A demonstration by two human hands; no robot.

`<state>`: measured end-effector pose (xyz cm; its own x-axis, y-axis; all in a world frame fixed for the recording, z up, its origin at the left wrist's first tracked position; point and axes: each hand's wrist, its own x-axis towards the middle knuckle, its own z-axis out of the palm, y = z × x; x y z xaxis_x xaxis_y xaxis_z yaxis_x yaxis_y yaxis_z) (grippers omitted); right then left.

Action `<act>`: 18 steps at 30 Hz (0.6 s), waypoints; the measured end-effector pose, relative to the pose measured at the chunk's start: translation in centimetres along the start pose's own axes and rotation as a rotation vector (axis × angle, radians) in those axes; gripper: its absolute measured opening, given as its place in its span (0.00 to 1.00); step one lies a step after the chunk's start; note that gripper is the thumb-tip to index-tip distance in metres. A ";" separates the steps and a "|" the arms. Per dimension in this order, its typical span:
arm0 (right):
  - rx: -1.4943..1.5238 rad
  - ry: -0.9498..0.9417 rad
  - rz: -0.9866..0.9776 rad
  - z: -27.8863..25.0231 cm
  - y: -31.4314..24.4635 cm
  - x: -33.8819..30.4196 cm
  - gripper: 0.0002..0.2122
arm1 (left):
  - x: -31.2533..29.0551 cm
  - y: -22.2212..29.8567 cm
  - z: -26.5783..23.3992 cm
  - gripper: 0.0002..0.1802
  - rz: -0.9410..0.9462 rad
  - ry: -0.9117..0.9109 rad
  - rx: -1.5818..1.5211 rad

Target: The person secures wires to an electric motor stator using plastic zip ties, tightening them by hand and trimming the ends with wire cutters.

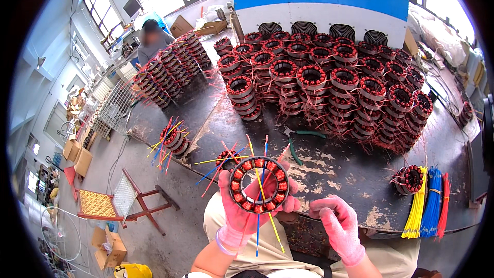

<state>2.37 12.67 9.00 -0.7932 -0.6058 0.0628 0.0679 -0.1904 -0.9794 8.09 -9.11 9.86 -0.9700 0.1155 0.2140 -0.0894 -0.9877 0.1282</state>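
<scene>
My left hand (pixel 235 222), in a pink glove, grips a ring-shaped motor stator (pixel 237 185) with copper coils and holds it up over my lap. Yellow, blue and red wires cross its open centre and stick out above and below. To its right is my right hand (pixel 339 224), gloved too and apart from the stator. Its fingers are curled and pressed together; whether a small thing sits between them is hidden. Just behind the held stator, another stator (pixel 226 158) lies at the table edge, partly covered.
Stacked stators (pixel 311 76) fill the table's back; more stacks (pixel 172 67) stand left, near a person (pixel 153 41). Green-handled pliers (pixel 311 134) lie mid-table. Yellow (pixel 415 206), blue (pixel 431 203) and red wire bundles (pixel 444 205) hang over the right edge. A wooden folding chair (pixel 125 201) stands left.
</scene>
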 end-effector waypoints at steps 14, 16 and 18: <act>0.001 0.017 0.020 0.3 0.4 -0.1 0.09 | 0.1 -0.2 -1.1 0.66 -0.001 0.038 0.120; -0.026 0.013 0.019 0.3 0.6 -0.1 0.10 | 0.1 -0.1 -1.1 0.66 0.010 0.076 0.175; -0.075 -0.005 0.020 0.3 1.1 0.2 0.11 | -0.2 0.6 -1.9 0.66 0.024 0.100 0.333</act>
<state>2.51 12.13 8.03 -0.7890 -0.6129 0.0437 0.0381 -0.1199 -0.9921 7.81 -9.88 8.04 -0.9897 0.0653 0.1274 -0.0031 -0.8995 0.4369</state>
